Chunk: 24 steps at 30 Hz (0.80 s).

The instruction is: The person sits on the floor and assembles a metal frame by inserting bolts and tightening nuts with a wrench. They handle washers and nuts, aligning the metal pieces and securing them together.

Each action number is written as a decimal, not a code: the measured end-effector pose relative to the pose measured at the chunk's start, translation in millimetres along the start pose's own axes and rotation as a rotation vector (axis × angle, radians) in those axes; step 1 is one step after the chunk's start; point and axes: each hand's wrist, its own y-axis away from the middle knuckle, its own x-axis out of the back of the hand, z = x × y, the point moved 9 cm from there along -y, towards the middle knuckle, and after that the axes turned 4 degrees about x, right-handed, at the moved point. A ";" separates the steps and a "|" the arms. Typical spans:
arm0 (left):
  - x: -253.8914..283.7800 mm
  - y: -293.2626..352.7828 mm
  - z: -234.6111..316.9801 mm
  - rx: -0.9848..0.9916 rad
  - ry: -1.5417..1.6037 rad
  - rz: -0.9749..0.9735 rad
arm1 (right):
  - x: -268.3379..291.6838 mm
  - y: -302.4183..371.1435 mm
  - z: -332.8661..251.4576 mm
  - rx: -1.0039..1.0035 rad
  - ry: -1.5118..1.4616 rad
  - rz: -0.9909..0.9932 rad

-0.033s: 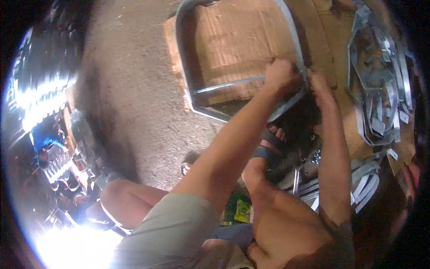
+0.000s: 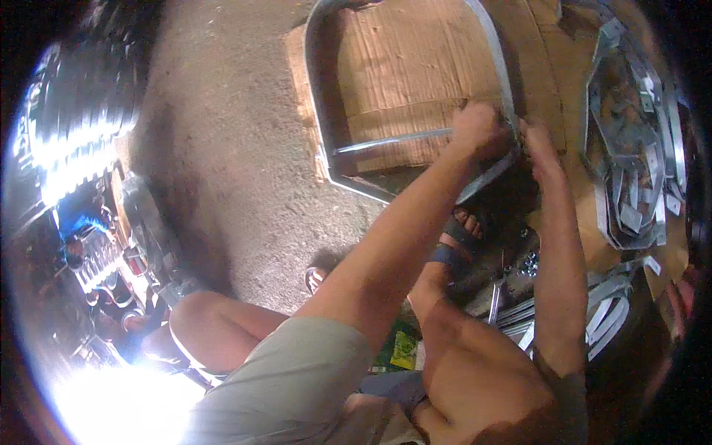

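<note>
A grey metal frame (image 2: 400, 141) with rounded corners and a crossbar lies on a sheet of cardboard (image 2: 415, 67). My left hand (image 2: 478, 126) is closed around the frame's right side, where the crossbar meets it. My right hand (image 2: 538, 144) is just to the right of it, against the same corner; its fingers are in shadow, so what they hold is hidden. My sandalled foot (image 2: 456, 237) rests on the ground below the frame's near edge.
A pile of flat metal brackets (image 2: 630, 148) lies at the right. Bent metal strips (image 2: 604, 311) and several small nuts (image 2: 530, 263) are by my right leg. Shiny stacked metal parts (image 2: 74, 126) line the left edge beside the concrete floor (image 2: 222, 148).
</note>
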 end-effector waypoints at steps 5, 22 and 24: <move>15.3 18.9 11.9 -0.025 0.037 0.107 | 3.2 41.7 -30.8 0.098 0.328 0.539; 133.0 308.4 -163.7 0.372 0.393 0.990 | -261.9 127.8 0.3 0.609 1.551 -0.221; 141.9 319.3 -173.2 0.433 0.390 0.996 | -268.3 133.4 -4.1 0.562 1.561 -0.273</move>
